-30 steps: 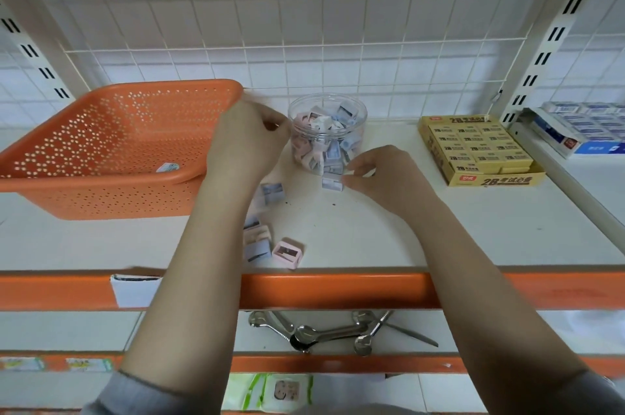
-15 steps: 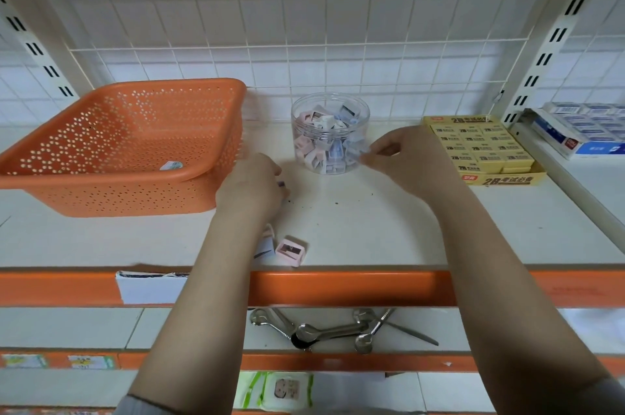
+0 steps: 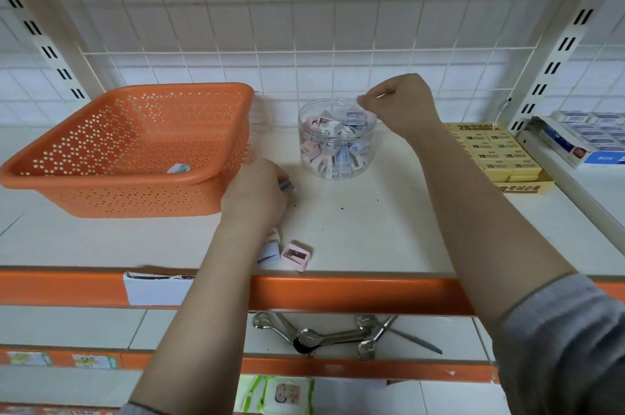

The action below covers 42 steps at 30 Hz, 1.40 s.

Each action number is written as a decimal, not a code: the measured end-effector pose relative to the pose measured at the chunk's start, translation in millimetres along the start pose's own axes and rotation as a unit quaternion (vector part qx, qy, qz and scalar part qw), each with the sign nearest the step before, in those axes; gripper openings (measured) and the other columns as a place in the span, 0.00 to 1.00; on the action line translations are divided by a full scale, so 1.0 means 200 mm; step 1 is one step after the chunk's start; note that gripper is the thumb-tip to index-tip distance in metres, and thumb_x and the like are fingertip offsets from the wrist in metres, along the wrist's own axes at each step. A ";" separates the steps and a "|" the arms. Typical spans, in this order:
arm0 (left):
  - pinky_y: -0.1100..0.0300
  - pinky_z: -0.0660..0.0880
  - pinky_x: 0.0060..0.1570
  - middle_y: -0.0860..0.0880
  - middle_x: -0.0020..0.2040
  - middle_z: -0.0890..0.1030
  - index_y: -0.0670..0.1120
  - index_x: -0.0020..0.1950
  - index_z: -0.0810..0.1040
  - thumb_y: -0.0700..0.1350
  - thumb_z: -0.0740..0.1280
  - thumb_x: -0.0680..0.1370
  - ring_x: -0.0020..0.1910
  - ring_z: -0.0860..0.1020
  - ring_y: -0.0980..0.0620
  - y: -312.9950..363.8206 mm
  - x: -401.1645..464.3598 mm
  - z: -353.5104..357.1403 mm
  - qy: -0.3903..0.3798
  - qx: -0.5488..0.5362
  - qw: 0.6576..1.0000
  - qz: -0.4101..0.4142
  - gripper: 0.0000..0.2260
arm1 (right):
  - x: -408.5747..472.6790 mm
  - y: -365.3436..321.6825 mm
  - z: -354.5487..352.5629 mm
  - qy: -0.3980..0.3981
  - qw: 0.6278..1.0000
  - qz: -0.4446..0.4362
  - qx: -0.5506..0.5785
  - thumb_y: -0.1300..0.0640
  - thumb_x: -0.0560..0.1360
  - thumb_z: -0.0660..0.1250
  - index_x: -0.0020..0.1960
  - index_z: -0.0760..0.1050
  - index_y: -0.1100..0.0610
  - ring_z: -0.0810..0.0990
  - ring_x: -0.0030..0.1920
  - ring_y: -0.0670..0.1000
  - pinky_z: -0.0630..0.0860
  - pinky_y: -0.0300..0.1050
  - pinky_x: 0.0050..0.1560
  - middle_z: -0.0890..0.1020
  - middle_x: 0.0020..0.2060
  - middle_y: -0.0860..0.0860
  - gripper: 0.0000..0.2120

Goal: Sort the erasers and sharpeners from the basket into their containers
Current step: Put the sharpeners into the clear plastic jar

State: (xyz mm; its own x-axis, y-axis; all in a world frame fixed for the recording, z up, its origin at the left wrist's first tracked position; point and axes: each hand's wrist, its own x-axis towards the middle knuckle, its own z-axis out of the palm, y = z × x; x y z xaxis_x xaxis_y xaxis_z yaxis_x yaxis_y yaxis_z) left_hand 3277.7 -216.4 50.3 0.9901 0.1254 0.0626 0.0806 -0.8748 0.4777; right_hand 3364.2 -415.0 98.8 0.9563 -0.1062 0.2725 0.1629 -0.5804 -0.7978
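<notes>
Right hand (image 3: pixel 402 103), fingertips pinched, grip contents unclear, hovers over the clear round plastic jar (image 3: pixel 337 139) of sharpeners; left hand (image 3: pixel 257 194) clasps a blue sharpener (image 3: pixel 287 185) beside the orange perforated basket (image 3: pixel 135 144).

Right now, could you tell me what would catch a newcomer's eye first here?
Probably the big orange basket at the left of the shelf, nearly emptied. Next, the clear jar of pastel sharpeners at centre, with the right hand poised over its rim. The left hand grips a sharpener beside the basket.

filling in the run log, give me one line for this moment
right hand over sharpener jar | left hand grips blue sharpener | pink sharpener on shelf
</notes>
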 end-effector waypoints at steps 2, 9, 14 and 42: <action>0.55 0.77 0.47 0.50 0.42 0.75 0.49 0.43 0.80 0.45 0.67 0.75 0.41 0.76 0.47 0.05 -0.01 -0.04 0.019 -0.034 0.999 0.037 0.03 | -0.06 0.02 -0.04 0.021 1.000 0.001 0.011 0.55 0.73 0.71 0.44 0.82 0.58 0.76 0.36 0.41 0.69 0.30 0.36 0.79 0.35 0.45 0.06; 0.70 0.68 0.49 0.54 0.58 0.80 0.49 0.59 0.81 0.47 0.70 0.75 0.51 0.77 0.58 0.27 0.17 -0.15 0.109 -0.142 0.977 0.115 0.13 | -0.34 0.20 -0.13 0.031 0.998 0.048 -0.001 0.57 0.73 0.68 0.42 0.82 0.58 0.73 0.31 0.45 0.67 0.31 0.30 0.78 0.30 0.47 0.06; 0.64 0.72 0.55 0.51 0.56 0.81 0.46 0.57 0.82 0.44 0.72 0.73 0.57 0.77 0.54 0.40 0.46 -0.13 0.067 -0.095 0.984 0.136 0.12 | -0.46 0.28 -0.14 0.008 0.998 0.062 -0.020 0.57 0.74 0.67 0.43 0.81 0.58 0.77 0.36 0.49 0.69 0.35 0.34 0.80 0.34 0.51 0.06; 0.81 0.64 0.35 0.57 0.38 0.77 0.47 0.50 0.84 0.43 0.68 0.76 0.35 0.73 0.66 0.00 -0.17 -0.30 0.156 -0.088 0.980 0.089 0.07 | -0.71 -0.02 0.15 -0.359 0.931 -0.062 -0.035 0.45 0.64 0.77 0.46 0.81 0.49 0.76 0.37 0.33 0.69 0.25 0.36 0.81 0.41 0.43 0.14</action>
State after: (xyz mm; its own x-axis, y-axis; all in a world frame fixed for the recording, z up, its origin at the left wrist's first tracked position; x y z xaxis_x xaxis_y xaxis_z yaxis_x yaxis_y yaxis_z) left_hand 3237.3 -191.5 100.8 0.9012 0.1385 0.4107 -0.1392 -0.8049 0.5768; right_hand 3234.9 -373.0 47.7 0.8514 0.5170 -0.0886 0.2907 -0.6056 -0.7408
